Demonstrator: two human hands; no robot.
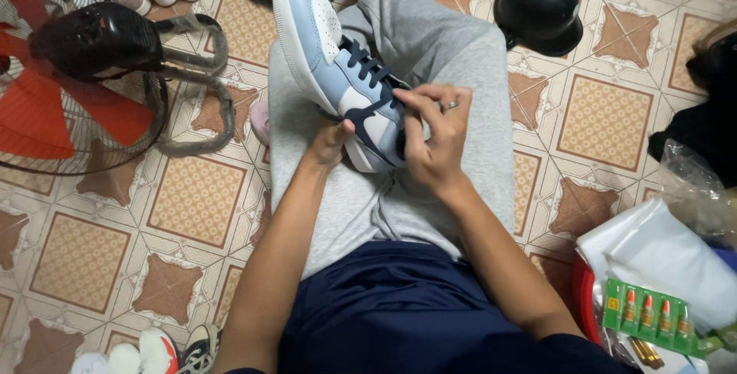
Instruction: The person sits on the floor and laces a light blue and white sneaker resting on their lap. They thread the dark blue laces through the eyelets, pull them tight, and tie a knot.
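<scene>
While the blue sneaker (338, 67) rests on my lap, pointing toward 11 o'clock, my right hand (434, 137) pinches its dark laces (374, 74); my left hand (332, 143) clasps the heel at 6 o'clock.

Fan (77, 82) crowded the floor's left edge; helmet (540, 7) and plastic bags (675, 243) hemmed the right. Tiled floor (192, 205) lay open between fan and lap.

The left hand (332, 143) is mostly hidden behind the sneaker (338, 74); its grip perhaps closed.
</scene>
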